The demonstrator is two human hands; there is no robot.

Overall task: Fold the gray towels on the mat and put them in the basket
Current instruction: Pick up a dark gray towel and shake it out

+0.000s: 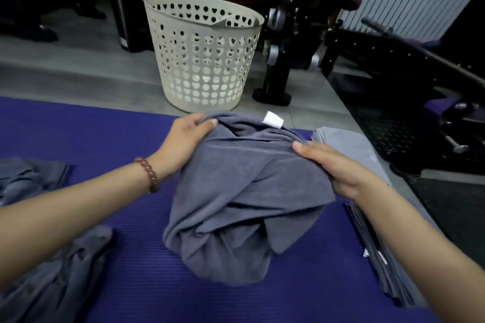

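Head view showed a rumpled gray towel (244,191) bunched on the middle of the purple mat (105,134), its far edge lifted a little and a white tag (273,120) standing up from that edge. The left hand (183,139), with a bead bracelet (148,174) at the wrist, curled its fingers over the towel's far left corner. The right hand (338,165) pinched the right side, thumb on top and fingers tucked under the cloth. A perforated white basket (202,60) stood on the floor just beyond the mat, well apart from the towel. More crumpled towels (52,283) lay at the left, and a stack of flat folded ones (349,144) sat at the right, partly hidden by the right forearm. The cloth looked soft, light and limp, so it would likely sag wherever unsupported. Taking it by two corners of the tagged hem seemed the best way to shake it flat.
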